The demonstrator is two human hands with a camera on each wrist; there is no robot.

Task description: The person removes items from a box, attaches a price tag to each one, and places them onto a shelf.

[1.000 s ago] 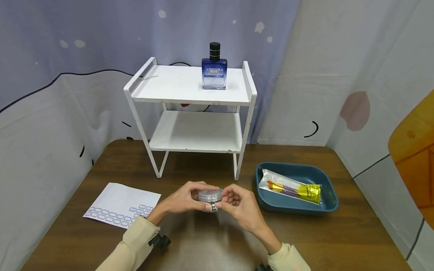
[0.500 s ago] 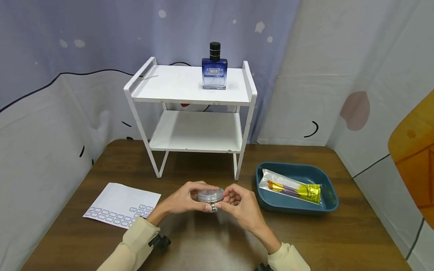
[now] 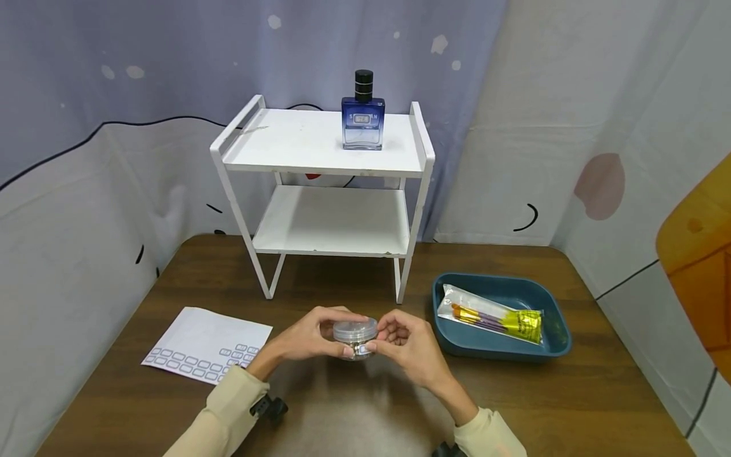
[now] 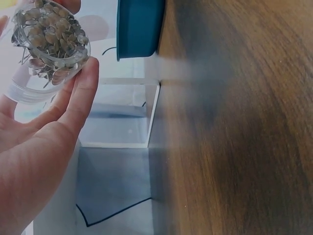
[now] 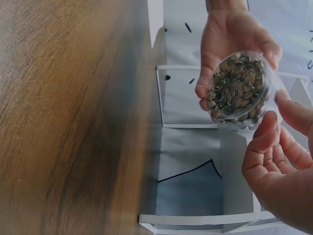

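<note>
A small clear round jar of metal thumbtacks [image 3: 354,331] is held above the table, in front of the white rack. My left hand [image 3: 313,333] grips its left side between thumb and fingers; the tacks show through the plastic in the left wrist view, where the left hand [image 4: 44,142] is close up. On the jar's right, my right hand [image 3: 414,349] has its thumb at the front and its index finger at the side, other fingers curled. A small pale label [image 3: 363,348] shows on the jar by the right thumb. In the right wrist view the jar [image 5: 239,88] is tilted.
A white two-tier rack [image 3: 331,219] stands behind, with a blue perfume bottle [image 3: 363,120] on its top shelf. At right, a teal tray [image 3: 445,339] holds a packet of brushes [image 3: 491,315]. A sheet of stickers [image 3: 200,339] lies at left.
The jar has turned or tipped slightly in the hands, and a pale label has come into view at its front by the right thumb. Both hands stay nearly in place.
</note>
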